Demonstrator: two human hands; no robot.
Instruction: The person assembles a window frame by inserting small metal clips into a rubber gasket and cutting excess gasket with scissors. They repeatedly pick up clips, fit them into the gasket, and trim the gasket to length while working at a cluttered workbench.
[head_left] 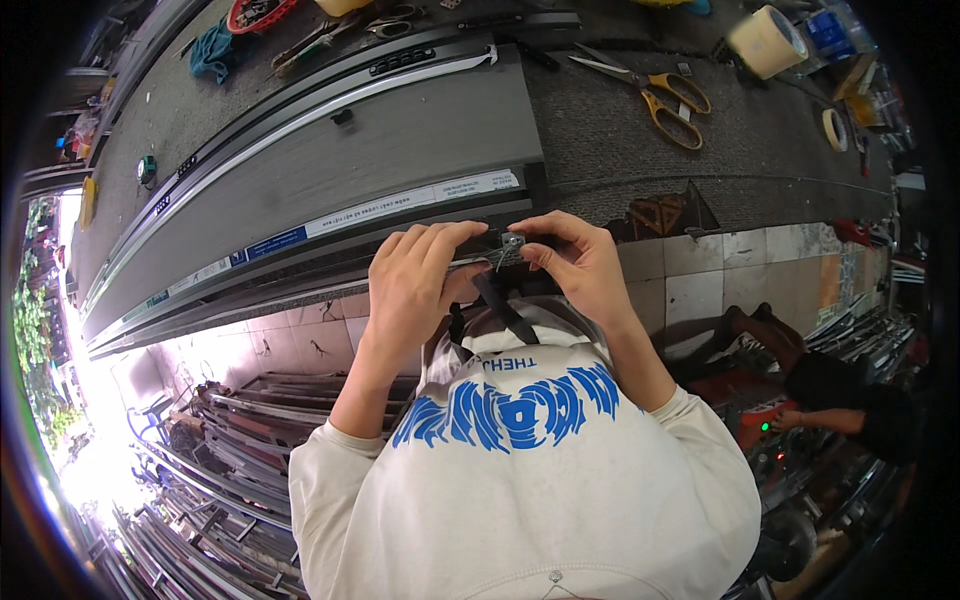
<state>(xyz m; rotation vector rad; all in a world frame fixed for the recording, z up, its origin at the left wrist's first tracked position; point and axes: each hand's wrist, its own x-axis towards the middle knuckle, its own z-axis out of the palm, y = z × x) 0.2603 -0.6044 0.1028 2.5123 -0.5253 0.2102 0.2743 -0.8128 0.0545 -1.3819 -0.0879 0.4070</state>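
My right hand (580,262) pinches a small grey metal fitting (513,241) between thumb and fingertips, in front of my chest at the bench's near edge. Close to its left, my left hand (415,280) has thumb and forefinger curled toward each other around something dark that I cannot make out. A black strap-like strip (505,310) runs down from beside the left thumb toward my shirt. Just beyond both hands lies a long grey metal panel (420,130) with a printed label strip (370,215) along its near side.
Yellow-handled scissors (675,105) lie open on the dark bench (600,150). Tape rolls (768,42) stand at the far right, a green tape measure (147,168) at the left. Metal profiles (270,430) are stacked behind on the left. Another person's hand (790,420) shows at right.
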